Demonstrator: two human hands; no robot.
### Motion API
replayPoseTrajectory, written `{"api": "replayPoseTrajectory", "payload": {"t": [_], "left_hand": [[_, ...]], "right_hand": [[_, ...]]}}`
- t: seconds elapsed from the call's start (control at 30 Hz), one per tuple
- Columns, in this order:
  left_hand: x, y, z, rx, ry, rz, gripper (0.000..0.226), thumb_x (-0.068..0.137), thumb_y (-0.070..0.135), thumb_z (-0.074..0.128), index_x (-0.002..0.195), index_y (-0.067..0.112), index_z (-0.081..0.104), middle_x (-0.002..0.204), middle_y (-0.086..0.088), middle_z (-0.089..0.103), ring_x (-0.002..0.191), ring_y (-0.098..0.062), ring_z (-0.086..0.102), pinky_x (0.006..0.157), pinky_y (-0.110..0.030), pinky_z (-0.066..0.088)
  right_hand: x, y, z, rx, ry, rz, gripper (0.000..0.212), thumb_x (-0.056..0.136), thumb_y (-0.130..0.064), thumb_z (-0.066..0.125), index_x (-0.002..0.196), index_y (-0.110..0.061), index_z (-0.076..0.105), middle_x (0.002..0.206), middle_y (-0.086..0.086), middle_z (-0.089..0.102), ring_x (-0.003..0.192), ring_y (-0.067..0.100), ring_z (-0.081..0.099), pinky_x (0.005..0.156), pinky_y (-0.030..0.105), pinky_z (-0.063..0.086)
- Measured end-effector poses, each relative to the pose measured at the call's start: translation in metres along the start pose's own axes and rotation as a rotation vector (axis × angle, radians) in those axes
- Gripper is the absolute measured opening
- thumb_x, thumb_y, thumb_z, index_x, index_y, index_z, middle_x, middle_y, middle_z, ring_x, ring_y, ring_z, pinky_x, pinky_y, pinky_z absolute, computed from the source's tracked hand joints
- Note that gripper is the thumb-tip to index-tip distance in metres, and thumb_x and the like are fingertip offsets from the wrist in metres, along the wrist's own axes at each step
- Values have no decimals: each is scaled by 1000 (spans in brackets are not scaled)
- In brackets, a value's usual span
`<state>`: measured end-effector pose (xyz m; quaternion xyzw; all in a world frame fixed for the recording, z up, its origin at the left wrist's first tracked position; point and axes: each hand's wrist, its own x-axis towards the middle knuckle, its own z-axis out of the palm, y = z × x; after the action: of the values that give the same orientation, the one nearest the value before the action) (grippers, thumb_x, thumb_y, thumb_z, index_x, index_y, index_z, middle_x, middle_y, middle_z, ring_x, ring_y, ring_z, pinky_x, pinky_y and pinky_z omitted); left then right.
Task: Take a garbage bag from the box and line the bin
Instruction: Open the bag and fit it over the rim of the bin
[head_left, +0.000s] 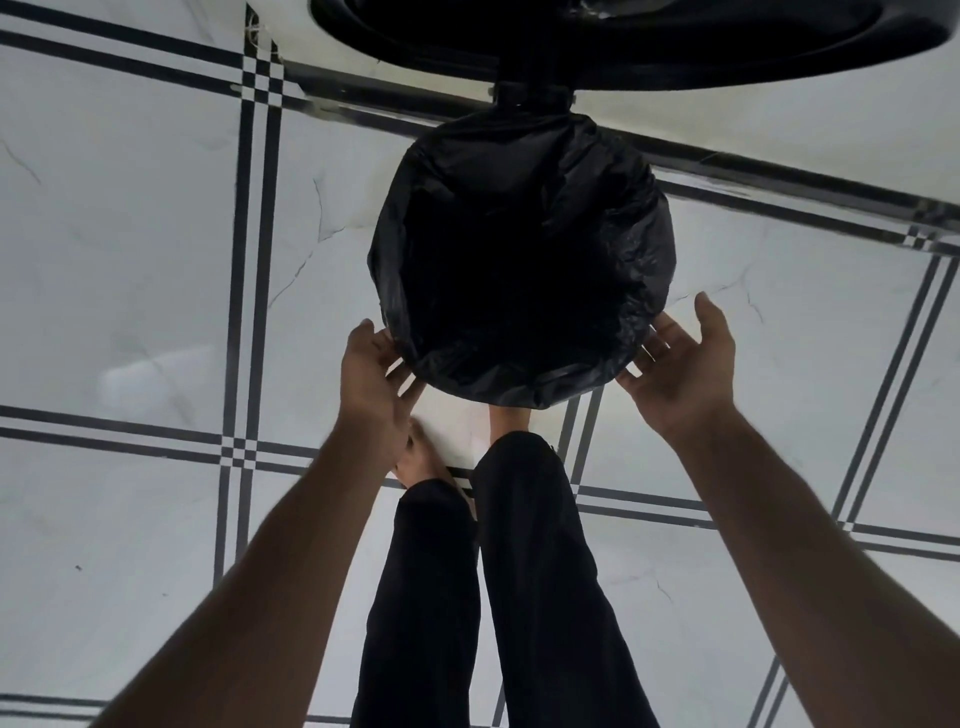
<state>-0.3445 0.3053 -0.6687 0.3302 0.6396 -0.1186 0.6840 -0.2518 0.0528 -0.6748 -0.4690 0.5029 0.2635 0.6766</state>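
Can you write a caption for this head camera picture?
Both hands, left hand and right hand, open beside the bin's black garbage bag.

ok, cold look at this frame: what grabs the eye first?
The black garbage bag, folded over the round bin's rim at centre frame, its inside a dark hole. Both hands flank its near edge, open: left hand against the bag, right hand at its edge. Behind, the lid stands open above the white tiled floor.

White marble floor (130, 260), black-lined.
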Motion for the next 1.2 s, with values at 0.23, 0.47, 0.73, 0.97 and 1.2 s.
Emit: {"api": "replayPoseTrajectory", "payload": {"t": [0.23, 0.47, 0.73, 0.97, 1.2], "left_hand": [[-2, 0, -2, -139, 2, -47, 41, 103, 42, 38, 118, 11, 61, 112, -9, 69, 108, -26, 66, 90, -38, 53], [1, 0, 1, -84, 8, -21, 42, 102, 42, 35, 103, 13, 65, 104, -5, 68, 109, -23, 65, 99, -39, 50], [4, 3, -2, -120, -26, -51, 45, 102, 43, 36, 115, 9, 61, 109, -9, 68, 102, -26, 67, 86, -37, 55], [8, 4, -1, -91, -12, -2, 39, 102, 40, 37, 97, 10, 60, 97, -7, 65, 97, -24, 64, 86, -36, 54], [9, 13, -6, -81, -22, 27, 35, 100, 31, 36, 103, 11, 64, 107, -8, 68, 98, -25, 67, 86, -36, 56]], "right_hand": [[-23, 63, -13, 57, 188, 184, 55, 95, -57, 49, 126, -12, 58, 129, 16, 62, 116, 28, 62, 102, 51, 48], [-38, 99, 9, 412, -30, 267, 78, 88, -69, 51, 133, -5, 55, 132, 25, 60, 120, 42, 62, 108, 58, 43], [-33, 82, 7, 391, 63, 142, 69, 91, -68, 48, 119, -7, 66, 121, 11, 71, 115, 29, 66, 105, 48, 48], [-14, 50, -2, 330, 117, 33, 65, 92, -64, 50, 104, -1, 64, 97, 10, 64, 97, 25, 59, 100, 35, 52], [6, 11, -6, 94, 16, -70, 67, 93, -64, 44, 113, -5, 69, 104, 9, 62, 100, 25, 55, 103, 35, 44]]}}
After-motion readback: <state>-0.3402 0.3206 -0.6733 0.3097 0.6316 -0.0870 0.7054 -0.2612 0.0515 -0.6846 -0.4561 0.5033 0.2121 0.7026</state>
